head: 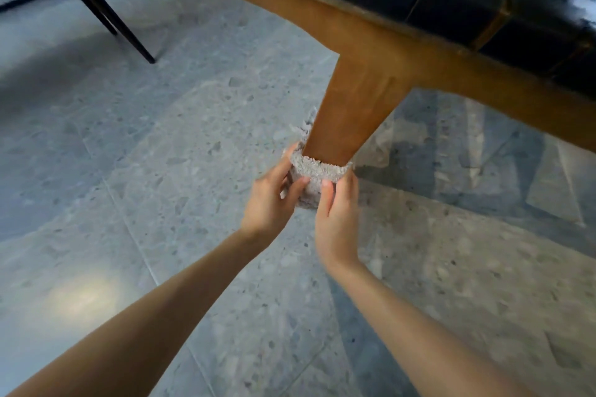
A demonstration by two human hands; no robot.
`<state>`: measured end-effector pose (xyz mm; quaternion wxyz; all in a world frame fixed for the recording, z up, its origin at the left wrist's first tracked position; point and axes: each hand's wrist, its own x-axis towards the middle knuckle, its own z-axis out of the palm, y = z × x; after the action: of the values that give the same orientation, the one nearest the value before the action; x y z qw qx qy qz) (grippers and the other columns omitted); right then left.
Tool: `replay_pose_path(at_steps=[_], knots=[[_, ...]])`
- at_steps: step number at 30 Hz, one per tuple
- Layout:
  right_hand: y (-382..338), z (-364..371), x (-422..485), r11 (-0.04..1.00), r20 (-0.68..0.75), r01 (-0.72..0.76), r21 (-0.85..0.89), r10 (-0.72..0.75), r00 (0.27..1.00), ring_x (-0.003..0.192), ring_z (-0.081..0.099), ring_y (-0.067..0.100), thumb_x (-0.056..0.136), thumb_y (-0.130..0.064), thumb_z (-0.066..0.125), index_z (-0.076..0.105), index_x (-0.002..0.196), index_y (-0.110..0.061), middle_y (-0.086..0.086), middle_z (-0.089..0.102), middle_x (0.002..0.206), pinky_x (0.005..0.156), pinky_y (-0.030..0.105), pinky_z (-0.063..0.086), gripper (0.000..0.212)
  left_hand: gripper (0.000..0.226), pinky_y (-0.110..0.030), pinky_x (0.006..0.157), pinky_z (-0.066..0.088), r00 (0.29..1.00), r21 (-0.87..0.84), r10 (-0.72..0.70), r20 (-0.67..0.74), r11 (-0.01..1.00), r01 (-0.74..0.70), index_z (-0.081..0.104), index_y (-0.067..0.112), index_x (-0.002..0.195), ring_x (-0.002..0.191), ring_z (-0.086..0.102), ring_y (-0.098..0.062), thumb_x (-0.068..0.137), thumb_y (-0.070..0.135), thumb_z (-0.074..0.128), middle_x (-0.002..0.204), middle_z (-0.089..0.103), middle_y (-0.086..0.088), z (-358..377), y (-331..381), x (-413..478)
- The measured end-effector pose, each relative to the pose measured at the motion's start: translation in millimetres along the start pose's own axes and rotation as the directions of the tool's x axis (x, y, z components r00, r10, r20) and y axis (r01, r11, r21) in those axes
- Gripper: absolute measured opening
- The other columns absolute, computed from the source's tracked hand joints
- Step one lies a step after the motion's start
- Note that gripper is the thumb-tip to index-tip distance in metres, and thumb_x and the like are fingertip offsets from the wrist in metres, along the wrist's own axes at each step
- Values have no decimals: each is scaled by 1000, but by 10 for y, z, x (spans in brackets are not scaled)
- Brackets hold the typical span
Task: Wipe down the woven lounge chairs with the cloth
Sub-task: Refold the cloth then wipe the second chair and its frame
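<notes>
Cloth: grey, fluffy, wrapped round the wooden chair leg near the floor.
Hands: left hand and right hand both grip the cloth, fingers curled.

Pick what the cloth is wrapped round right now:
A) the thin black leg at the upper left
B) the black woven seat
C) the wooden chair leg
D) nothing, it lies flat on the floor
C: the cloth circles the lower end of the wooden leg, and the left hand and right hand both grip it there.
</notes>
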<state>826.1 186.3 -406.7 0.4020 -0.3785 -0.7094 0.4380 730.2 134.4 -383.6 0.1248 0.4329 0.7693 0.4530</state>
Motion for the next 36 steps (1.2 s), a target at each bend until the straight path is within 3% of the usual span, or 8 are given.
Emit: replay_pose_path(at_steps=[3, 7, 12, 19, 24, 29, 32, 36], knots=[[91, 144, -50, 991, 49, -80, 105, 75, 996, 130, 41, 20, 99, -28, 29, 31, 143, 0, 14, 41, 141, 107, 32, 33, 52, 55, -42, 78, 53, 998, 16, -55, 14, 998, 54, 41, 32, 143, 77, 61, -27, 90, 23, 55, 81, 64, -13, 60, -160, -22], [203, 253, -97, 975, 119, -125, 186, 104, 987, 131, 39, 11, 99, -15, 36, 27, 145, -5, 8, 40, 142, 108, 19, 31, 49, 60, -10, 62, 40, 994, 130, -99, 50, 987, 92, 34, 31, 146, 70, 58, -20, 94, 12, 55, 79, 64, -15, 67, -282, -62], [150, 191, -20, 944, 234, -259, 202, 211, 949, 122, 43, 3, 97, -3, 42, 26, 140, -21, -1, 42, 141, 91, 1, 31, 49, 64, -36, 76, 52, 971, 104, -192, 139, 978, 179, 23, 46, 147, 78, 65, -30, 96, 16, 49, 85, 67, -20, 84, -369, -66], [-88, -89, 51, 964, 178, -218, 150, 191, 965, 83, 58, 3, 95, -6, 49, 46, 116, -20, -2, 62, 103, 72, 11, 41, 26, 66, -56, 91, 49, 958, -179, -244, 151, 946, 269, 36, 51, 139, 92, 62, -24, 76, 40, 53, 101, 65, -8, 39, -73, -80], [-406, -302, 119, 972, 37, -118, 203, 113, 993, 88, 67, 16, 94, -15, 55, 53, 123, -18, -1, 69, 99, 81, 32, 53, 29, 67, -59, 93, 46, 989, -289, -131, 74, 946, 147, 40, 40, 142, 90, 57, -19, 77, 40, 57, 101, 60, -4, -96, 408, -20], [-887, -624, 314, 960, -81, -62, 273, 87, 993, 103, 66, 10, 87, -19, 59, 53, 133, -19, -4, 69, 114, 93, 36, 53, 46, 58, -43, 93, 52, 997, -327, -61, -50, 944, 41, 45, 24, 141, 98, 66, -18, 84, 21, 59, 103, 70, -8, -280, 1090, 66], [-1115, -806, 394, 946, -132, -7, 325, 52, 990, 96, 67, 7, 86, -16, 61, 63, 114, -16, -4, 71, 105, 90, 38, 54, 27, 40, -29, 82, 55, 994, -374, 0, -109, 927, -41, 55, 10, 129, 91, 68, -10, 90, 3, 59, 94, 72, 5, -350, 1414, 89], [-1228, -897, 367, 944, -170, -22, 330, 82, 982, 85, 68, 8, 87, -15, 65, 67, 101, -14, -2, 72, 93, 83, 38, 57, 14, 36, -21, 79, 55, 954, -492, -77, -290, 867, -79, 64, 19, 110, 91, 70, -6, 84, -6, 65, 94, 72, 9, -328, 1707, -41]])
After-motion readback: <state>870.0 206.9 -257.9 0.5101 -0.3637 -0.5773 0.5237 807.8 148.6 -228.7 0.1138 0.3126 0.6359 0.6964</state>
